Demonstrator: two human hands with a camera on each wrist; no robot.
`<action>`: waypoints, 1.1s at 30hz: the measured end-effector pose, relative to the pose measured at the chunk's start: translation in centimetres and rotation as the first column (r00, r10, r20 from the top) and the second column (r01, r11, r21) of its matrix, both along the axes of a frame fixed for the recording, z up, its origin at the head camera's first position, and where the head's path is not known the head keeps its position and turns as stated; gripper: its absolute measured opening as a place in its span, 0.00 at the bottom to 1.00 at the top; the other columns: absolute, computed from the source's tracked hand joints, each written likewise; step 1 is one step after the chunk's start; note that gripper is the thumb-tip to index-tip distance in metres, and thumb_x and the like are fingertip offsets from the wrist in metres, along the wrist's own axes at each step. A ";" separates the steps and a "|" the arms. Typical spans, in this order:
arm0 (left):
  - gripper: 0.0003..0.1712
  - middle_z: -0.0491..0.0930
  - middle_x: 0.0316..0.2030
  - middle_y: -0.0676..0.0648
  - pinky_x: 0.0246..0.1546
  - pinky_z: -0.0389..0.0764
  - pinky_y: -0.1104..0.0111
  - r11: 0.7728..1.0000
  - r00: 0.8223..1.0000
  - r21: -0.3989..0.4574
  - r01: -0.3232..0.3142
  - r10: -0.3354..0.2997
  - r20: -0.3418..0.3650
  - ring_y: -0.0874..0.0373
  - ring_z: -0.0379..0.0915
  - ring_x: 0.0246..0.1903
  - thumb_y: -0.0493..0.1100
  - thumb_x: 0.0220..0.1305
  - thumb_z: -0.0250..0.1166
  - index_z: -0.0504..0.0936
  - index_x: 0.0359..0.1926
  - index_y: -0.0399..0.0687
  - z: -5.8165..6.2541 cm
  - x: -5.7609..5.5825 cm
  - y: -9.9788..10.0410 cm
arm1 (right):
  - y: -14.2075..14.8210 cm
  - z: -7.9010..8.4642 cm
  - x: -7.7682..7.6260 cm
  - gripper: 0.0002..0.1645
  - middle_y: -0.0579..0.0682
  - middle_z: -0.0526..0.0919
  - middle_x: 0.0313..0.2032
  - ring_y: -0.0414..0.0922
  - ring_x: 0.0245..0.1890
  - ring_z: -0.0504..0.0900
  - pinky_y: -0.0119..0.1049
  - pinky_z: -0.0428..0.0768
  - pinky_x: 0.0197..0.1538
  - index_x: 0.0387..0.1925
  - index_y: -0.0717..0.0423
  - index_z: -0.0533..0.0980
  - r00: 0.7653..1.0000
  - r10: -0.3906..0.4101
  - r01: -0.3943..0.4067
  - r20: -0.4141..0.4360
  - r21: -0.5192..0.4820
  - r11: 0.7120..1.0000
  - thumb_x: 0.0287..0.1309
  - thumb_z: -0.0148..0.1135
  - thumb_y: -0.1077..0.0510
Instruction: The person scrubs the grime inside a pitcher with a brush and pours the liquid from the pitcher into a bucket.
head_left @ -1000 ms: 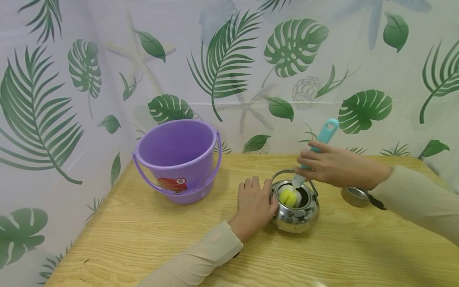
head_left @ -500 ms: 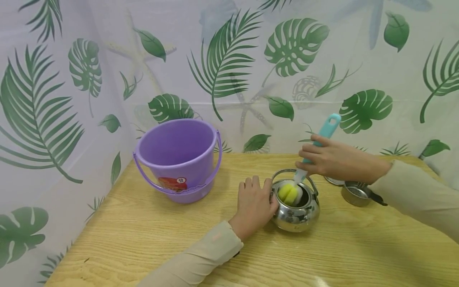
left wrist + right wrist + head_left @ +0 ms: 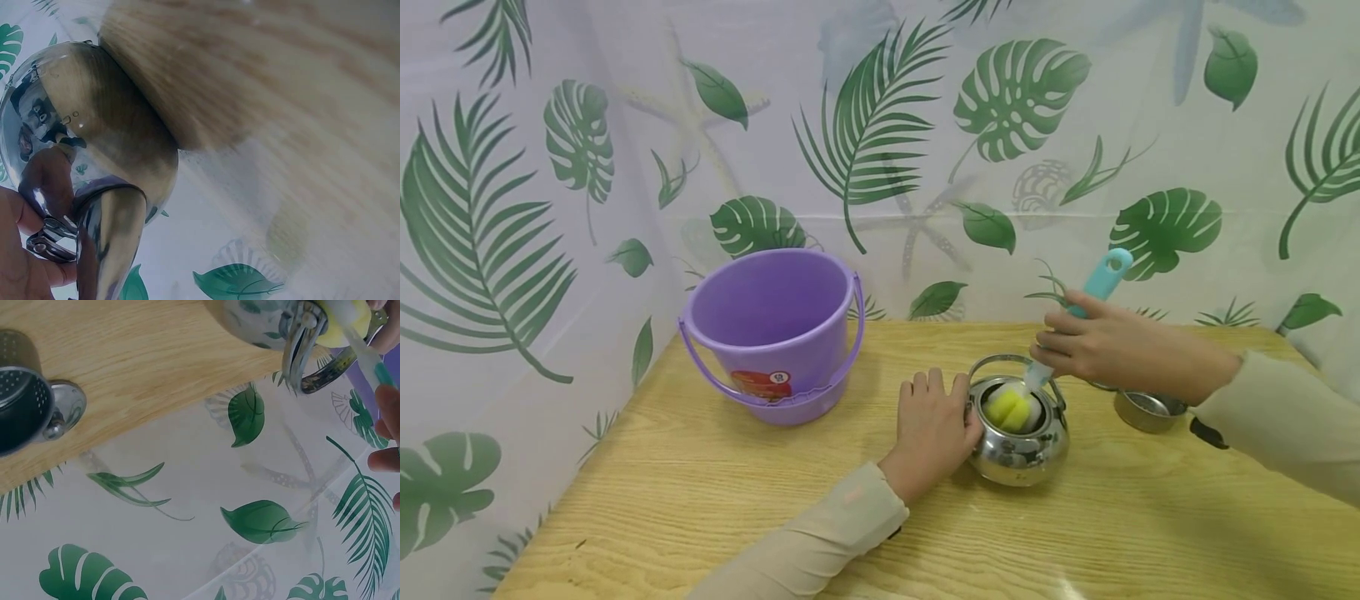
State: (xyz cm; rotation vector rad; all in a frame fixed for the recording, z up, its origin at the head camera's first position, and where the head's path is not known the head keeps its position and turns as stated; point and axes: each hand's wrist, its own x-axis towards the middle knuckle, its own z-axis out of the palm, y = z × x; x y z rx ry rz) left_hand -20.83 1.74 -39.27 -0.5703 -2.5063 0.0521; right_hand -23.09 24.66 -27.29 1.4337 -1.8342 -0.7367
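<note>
A shiny steel teapot [image 3: 1021,454] stands upright and lidless on the table, its hoop handle [image 3: 1000,360] raised. My left hand [image 3: 931,429] holds its left side; in the left wrist view, fingers [image 3: 59,273] lie around the handle's hinge beside the spout [image 3: 109,240]. My right hand [image 3: 1112,346] grips the turquoise handle of a sponge brush [image 3: 1105,279], which leans to the right. The brush's yellow-and-white sponge head [image 3: 1009,410] sits inside the teapot's mouth, its lower part hidden.
A purple bucket [image 3: 820,354] with a lowered handle stands at the back left. Right of the teapot, partly behind my right arm, is a perforated steel strainer [image 3: 25,394]; a steel lid [image 3: 69,403] lies beside it. A leaf-printed sheet [image 3: 880,275] hangs behind the table [image 3: 700,517].
The brush handle first rose slightly, then came down and to the right with my right hand, while the sponge shifted within the teapot's mouth. My left hand and the teapot have stayed put.
</note>
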 end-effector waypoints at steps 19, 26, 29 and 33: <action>0.15 0.72 0.30 0.51 0.31 0.65 0.67 1.000 1.000 0.016 0.004 -0.004 0.007 0.57 0.67 0.29 0.56 0.60 0.54 0.73 0.43 0.55 -0.3 0.0 0.0 | -1.2 0.5 0.2 0.34 0.45 0.81 0.39 0.46 0.45 0.74 0.46 0.70 0.53 0.44 0.48 0.79 0.996 -0.088 0.088 0.000 0.076 0.993 0.25 0.80 0.52; 0.16 0.72 0.30 0.51 0.31 0.64 0.68 1.000 1.000 0.008 0.001 -0.002 0.019 0.57 0.67 0.29 0.56 0.60 0.54 0.73 0.44 0.54 -0.1 0.1 0.0 | -0.8 0.5 0.5 0.34 0.46 0.81 0.40 0.46 0.45 0.74 0.48 0.71 0.54 0.44 0.49 0.79 0.995 -0.086 0.089 -0.040 0.083 0.993 0.26 0.79 0.51; 0.16 0.72 0.31 0.51 0.31 0.64 0.68 1.000 1.000 0.010 0.003 -0.003 0.029 0.57 0.66 0.29 0.56 0.61 0.53 0.72 0.44 0.54 0.0 0.1 0.0 | -0.7 0.6 0.8 0.34 0.46 0.80 0.40 0.46 0.45 0.73 0.47 0.70 0.55 0.45 0.50 0.79 0.993 -0.083 0.091 -0.081 0.105 0.990 0.27 0.78 0.56; 0.15 0.72 0.30 0.51 0.31 0.64 0.68 1.000 1.000 0.018 0.007 -0.007 0.025 0.56 0.66 0.29 0.56 0.61 0.54 0.73 0.44 0.54 0.1 0.1 -0.1 | -0.9 0.7 1.2 0.34 0.47 0.80 0.39 0.45 0.43 0.73 0.46 0.69 0.55 0.45 0.52 0.78 0.989 -0.064 0.083 -0.134 0.147 0.986 0.26 0.77 0.62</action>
